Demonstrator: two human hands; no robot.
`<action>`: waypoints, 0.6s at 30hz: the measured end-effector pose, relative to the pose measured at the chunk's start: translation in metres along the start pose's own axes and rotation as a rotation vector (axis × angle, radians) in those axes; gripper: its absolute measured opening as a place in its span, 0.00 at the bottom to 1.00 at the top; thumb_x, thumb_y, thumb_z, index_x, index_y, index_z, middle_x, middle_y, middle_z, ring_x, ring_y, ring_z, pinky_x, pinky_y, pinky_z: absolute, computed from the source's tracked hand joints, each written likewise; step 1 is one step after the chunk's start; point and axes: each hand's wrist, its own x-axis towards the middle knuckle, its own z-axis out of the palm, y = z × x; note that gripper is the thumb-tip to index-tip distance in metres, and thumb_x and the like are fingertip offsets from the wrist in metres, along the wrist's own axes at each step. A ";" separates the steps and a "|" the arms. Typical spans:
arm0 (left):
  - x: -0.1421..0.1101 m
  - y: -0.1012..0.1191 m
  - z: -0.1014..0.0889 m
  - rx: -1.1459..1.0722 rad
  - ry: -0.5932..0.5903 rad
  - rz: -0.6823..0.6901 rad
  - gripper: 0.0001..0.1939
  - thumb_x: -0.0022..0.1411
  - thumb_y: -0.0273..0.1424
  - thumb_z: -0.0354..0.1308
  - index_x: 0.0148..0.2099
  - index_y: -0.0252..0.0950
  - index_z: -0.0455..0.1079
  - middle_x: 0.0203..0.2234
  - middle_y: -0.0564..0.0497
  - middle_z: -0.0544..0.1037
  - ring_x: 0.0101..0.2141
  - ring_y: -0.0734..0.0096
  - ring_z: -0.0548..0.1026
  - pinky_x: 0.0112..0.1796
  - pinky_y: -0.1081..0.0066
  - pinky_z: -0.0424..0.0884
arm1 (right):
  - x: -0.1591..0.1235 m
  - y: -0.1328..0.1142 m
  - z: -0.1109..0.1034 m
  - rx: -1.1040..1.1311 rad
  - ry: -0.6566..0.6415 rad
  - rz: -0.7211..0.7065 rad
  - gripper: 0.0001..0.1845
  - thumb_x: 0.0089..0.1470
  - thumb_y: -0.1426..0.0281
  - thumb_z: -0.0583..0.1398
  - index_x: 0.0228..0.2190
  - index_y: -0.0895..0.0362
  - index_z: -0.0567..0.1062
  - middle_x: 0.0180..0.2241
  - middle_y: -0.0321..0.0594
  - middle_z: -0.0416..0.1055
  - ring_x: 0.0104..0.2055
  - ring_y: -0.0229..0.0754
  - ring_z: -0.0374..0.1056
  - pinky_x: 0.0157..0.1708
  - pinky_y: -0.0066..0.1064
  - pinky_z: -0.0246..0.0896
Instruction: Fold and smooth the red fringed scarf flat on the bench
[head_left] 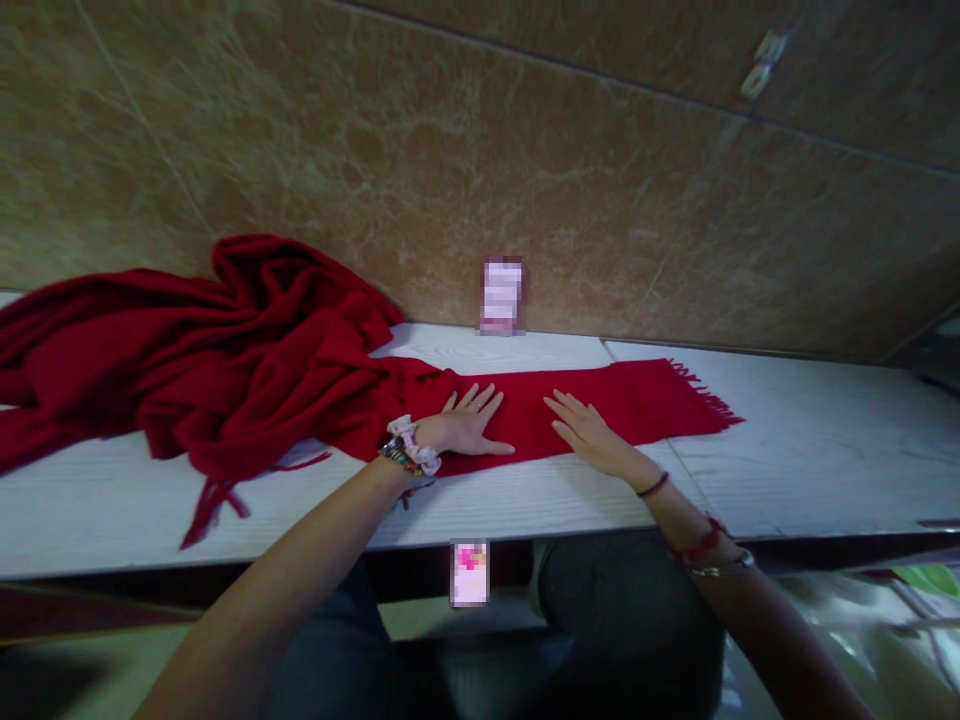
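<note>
A long red scarf (645,400) lies across the white table, its right part spread flat and ending in a fringe. Toward the left the same red cloth is heaped in loose folds, with some tassels hanging toward the near edge. My left hand (469,425) rests flat on the scarf with fingers spread, just right of the folds. To its right, my right hand (589,430) also lies palm down on the flat part, fingers stretched out. Neither hand grips the cloth.
The white table (810,440) is narrow and runs along a brown tiled wall (420,170). A pixelated phone-like object (502,295) leans at the wall. Another pixelated patch (469,574) shows below the near edge, above my legs. Glossy plastic packaging (862,620) is at the lower right.
</note>
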 end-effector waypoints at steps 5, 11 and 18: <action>0.005 -0.006 0.000 -0.011 0.269 0.025 0.48 0.54 0.56 0.46 0.65 0.32 0.34 0.63 0.40 0.38 0.61 0.52 0.35 0.57 0.53 0.41 | 0.033 -0.011 -0.004 -0.017 0.037 -0.018 0.26 0.60 0.61 0.42 0.58 0.55 0.54 0.61 0.46 0.47 0.63 0.50 0.40 0.55 0.55 0.42; 0.008 -0.014 0.005 0.080 0.392 -0.135 0.34 0.62 0.49 0.39 0.63 0.33 0.46 0.61 0.39 0.48 0.61 0.49 0.42 0.56 0.50 0.44 | 0.073 -0.028 0.015 -0.085 -0.044 -0.126 0.27 0.60 0.62 0.43 0.58 0.57 0.54 0.61 0.47 0.46 0.63 0.48 0.41 0.56 0.52 0.41; 0.008 -0.014 0.005 0.101 0.255 -0.198 0.34 0.61 0.51 0.35 0.64 0.38 0.46 0.62 0.43 0.46 0.60 0.48 0.44 0.56 0.48 0.41 | 0.065 0.036 0.009 -0.133 -0.068 0.079 0.26 0.60 0.66 0.42 0.59 0.58 0.53 0.62 0.47 0.45 0.63 0.46 0.41 0.57 0.50 0.40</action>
